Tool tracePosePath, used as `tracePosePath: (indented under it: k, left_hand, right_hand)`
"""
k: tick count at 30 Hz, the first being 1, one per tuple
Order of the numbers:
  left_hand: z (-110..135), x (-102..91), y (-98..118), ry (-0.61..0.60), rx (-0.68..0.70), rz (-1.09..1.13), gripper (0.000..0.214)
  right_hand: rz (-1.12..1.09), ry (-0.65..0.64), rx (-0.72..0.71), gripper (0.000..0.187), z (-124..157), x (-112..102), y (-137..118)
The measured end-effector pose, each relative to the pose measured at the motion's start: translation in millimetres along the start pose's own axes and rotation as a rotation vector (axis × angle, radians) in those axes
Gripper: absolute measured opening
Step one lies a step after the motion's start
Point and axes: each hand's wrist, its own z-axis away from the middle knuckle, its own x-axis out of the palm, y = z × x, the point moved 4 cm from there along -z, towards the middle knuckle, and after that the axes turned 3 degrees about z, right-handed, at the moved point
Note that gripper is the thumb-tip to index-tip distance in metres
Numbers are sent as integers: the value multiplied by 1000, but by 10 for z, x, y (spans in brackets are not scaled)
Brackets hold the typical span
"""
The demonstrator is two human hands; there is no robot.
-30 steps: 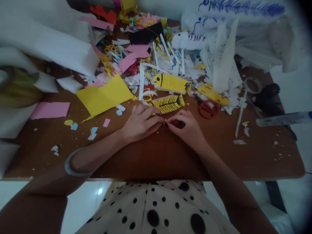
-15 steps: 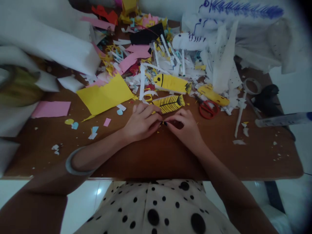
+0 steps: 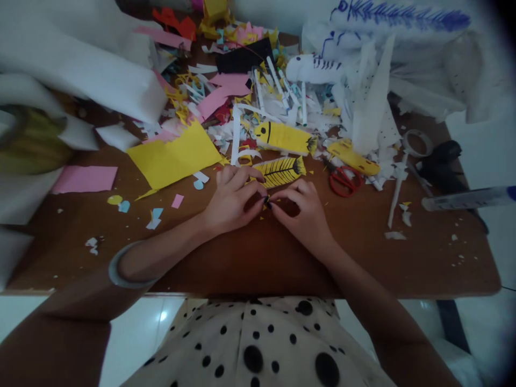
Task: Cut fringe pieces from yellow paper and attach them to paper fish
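Observation:
My left hand [image 3: 234,201] and my right hand [image 3: 302,212] meet over the table, thumb and forefinger of each pinched together. Between the fingertips is a tiny black and yellow scrap of paper [image 3: 266,200], mostly covered, so its shape is unclear. Just beyond my hands lies a yellow paper fish piece [image 3: 282,171] with black bone lines and a fringed tail. Behind it is a yellow paper fish [image 3: 284,138] with a drawn eye and a black band. Red-handled scissors [image 3: 344,180] rest to the right of my right hand.
Paper scraps and markers [image 3: 282,91] heap at the back of the table [image 3: 258,263]. A yellow sheet [image 3: 175,153] and a pink sheet [image 3: 85,179] lie left. A yellow cutter [image 3: 353,156], a tape roll [image 3: 417,143] and a clear tube [image 3: 467,198] sit right.
My right fingertips have shifted slightly left, closer against my left fingertips at the small scrap. The things on the table stay where they were.

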Motion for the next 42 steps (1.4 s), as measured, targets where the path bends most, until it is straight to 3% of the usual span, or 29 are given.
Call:
tracePosePath:
  k: [17, 23, 42]
  left_hand:
    - [-12, -14, -4, 1, -15, 29, 4]
    - [-4, -5, -14, -38, -9, 54, 23]
    - [46, -84, 47, 114, 311, -234, 12]
  right_hand:
    - [-220, -102, 136, 8, -28, 12, 117]
    - [-262, -137, 172, 8, -34, -8, 167]
    - [-152, -224, 99, 6, -17, -21, 184]
